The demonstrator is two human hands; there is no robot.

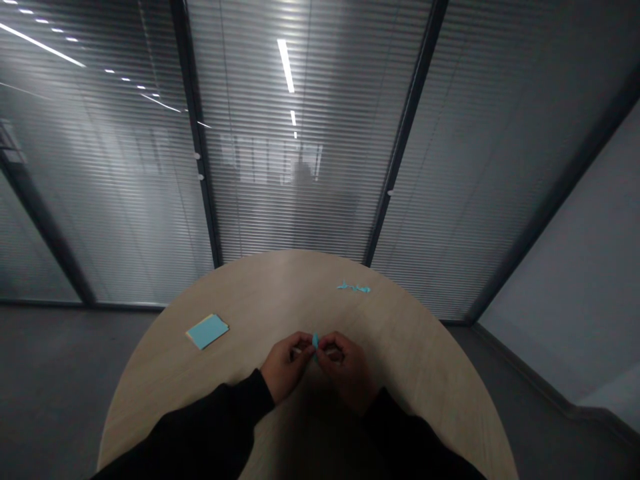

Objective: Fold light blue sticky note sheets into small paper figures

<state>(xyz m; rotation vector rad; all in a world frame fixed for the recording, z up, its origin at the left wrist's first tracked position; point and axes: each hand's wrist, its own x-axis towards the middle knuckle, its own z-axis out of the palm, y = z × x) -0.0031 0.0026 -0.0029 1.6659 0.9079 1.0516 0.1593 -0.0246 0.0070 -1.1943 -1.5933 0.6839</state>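
Above the near half of the table, my left hand (287, 363) and my right hand (346, 368) meet at their fingertips. Between them is a small piece of light blue paper (315, 341), pinched from both sides. Only a narrow upright strip of it shows; the fingers hide the rest. Beyond my right hand lies a thin row of torn or twisted light blue paper scraps (354, 287). To the left of my left hand rests a stack of paper sheets (208, 331), light blue on top with a yellow edge showing beneath.
The round wooden table (280, 280) fills the lower middle of the view. Behind its far edge stands a glass partition (300, 220) with blinds and dark frames. A pale wall (575, 300) rises on the right, and grey floor (55, 373) surrounds the table.
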